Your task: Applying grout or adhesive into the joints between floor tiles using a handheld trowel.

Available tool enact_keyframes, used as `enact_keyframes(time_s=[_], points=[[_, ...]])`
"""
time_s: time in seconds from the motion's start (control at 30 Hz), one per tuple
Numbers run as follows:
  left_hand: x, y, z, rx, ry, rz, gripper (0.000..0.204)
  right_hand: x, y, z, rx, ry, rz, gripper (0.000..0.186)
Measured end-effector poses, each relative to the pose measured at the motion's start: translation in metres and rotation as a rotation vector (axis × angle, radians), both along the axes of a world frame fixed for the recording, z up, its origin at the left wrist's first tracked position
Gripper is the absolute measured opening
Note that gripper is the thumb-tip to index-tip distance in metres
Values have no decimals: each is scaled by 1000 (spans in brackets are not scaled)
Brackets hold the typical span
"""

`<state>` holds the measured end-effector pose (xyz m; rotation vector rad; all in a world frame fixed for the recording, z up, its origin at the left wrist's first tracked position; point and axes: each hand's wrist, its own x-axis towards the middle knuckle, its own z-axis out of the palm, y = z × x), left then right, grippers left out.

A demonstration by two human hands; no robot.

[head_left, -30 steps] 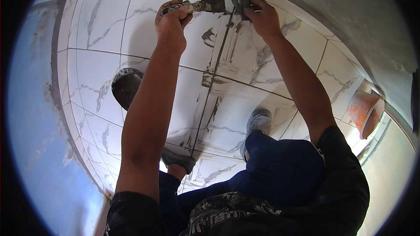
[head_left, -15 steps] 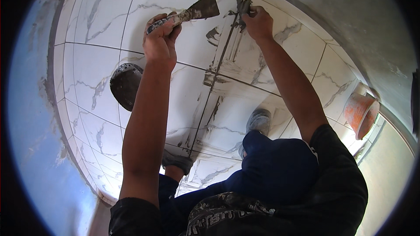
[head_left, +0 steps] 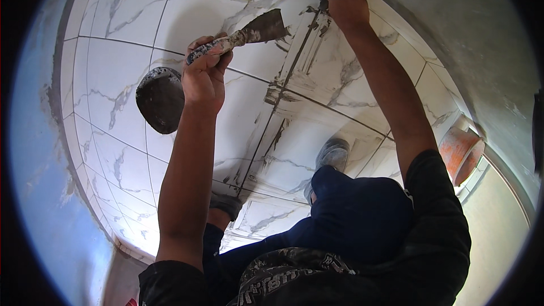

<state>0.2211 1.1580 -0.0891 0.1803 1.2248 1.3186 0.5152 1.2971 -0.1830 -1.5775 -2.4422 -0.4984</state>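
My left hand (head_left: 204, 76) is closed round the smeared handle of a putty knife (head_left: 265, 27), held above the floor with its wide blade pointing right and coated in dark paste. Far out, my right hand (head_left: 347, 4) presses a dark, paste-covered piece (head_left: 323, 0) against the tile joint near the far wall; my fingers hide most of it, so its kind does not show. Dark grout (head_left: 306, 37) lies in the joint and smears the white marbled tiles (head_left: 238, 107) on either side. Left of my left forearm sits a round tub (head_left: 161, 102) with dark grout in it.
An orange, paste-stained bucket (head_left: 462, 156) lies tipped by the right wall. A grey wall (head_left: 453, 39) curves along the far right, a blue one (head_left: 39, 153) along the left. My shoes (head_left: 333, 154) rest on the smeared tiles.
My right hand has moved farther away along the joint, toward the far wall, with the dark piece. The putty knife in my left hand sits slightly lower in view.
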Motion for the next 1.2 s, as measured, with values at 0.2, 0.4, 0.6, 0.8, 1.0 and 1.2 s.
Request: enact_keyframes(time_s=[0.2,0.4,0.6,0.8,1.0,1.2], points=[[-14,-17,-6,-10,-11,15,44,19,-10,3,-50,-125,164,21],[-27,-29,-15,-14,-21,43,45,31,-31,5,-134,79,-134,23],[-19,-38,-17,-52,-14,65,44,4,-21,-4,-349,294,-415,30],[-16,-45,-16,-41,-42,72,43,-3,-26,-4,-305,405,-283,20],[-21,-50,-13,-22,-54,78,45,6,-6,-12,-163,164,-194,24],[-17,-56,-10,-43,-66,62,44,13,-1,-20,-74,219,-63,23]])
